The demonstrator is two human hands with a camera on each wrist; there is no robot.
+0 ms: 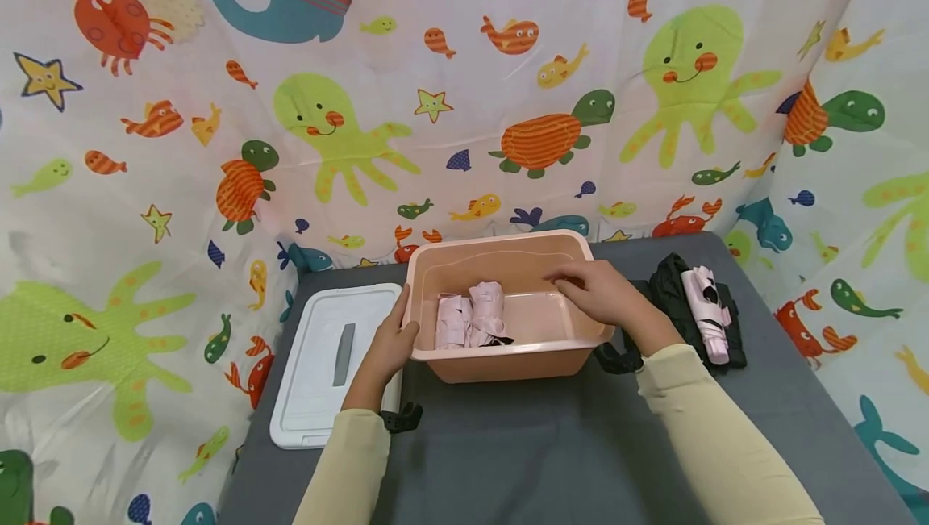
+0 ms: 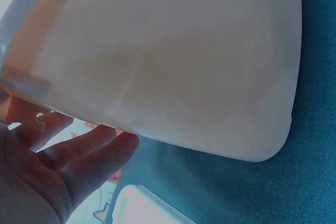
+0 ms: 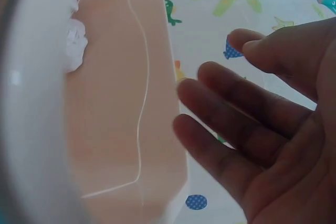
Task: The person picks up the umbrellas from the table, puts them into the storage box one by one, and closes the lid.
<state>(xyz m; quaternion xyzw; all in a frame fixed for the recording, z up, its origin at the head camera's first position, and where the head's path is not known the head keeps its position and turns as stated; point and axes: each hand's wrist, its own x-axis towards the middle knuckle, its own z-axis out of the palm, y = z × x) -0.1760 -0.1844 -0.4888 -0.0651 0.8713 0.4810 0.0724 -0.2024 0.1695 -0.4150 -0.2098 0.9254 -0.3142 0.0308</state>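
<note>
A peach-pink plastic bin (image 1: pixel 508 353) stands on the dark table. Two pale pink rolled bundles, a left one (image 1: pixel 453 321) and a right one (image 1: pixel 487 307), lie in its left half, with a bit of black beside them. My left hand (image 1: pixel 389 343) holds the bin's left rim; in the left wrist view its fingers (image 2: pixel 100 163) touch the outer wall. Above the bin's right half hovers my right hand (image 1: pixel 598 293), holding nothing, its fingers loosely bent. The right wrist view shows that hand (image 3: pixel 273 135) apart from the bin wall.
A white lid (image 1: pixel 308 380) with a grey handle lies left of the bin. To the right, a pink rolled bundle with black marks (image 1: pixel 706 311) rests on black folded fabric (image 1: pixel 666 287). A curtain printed with sea animals (image 1: pixel 450 162) hangs behind the table.
</note>
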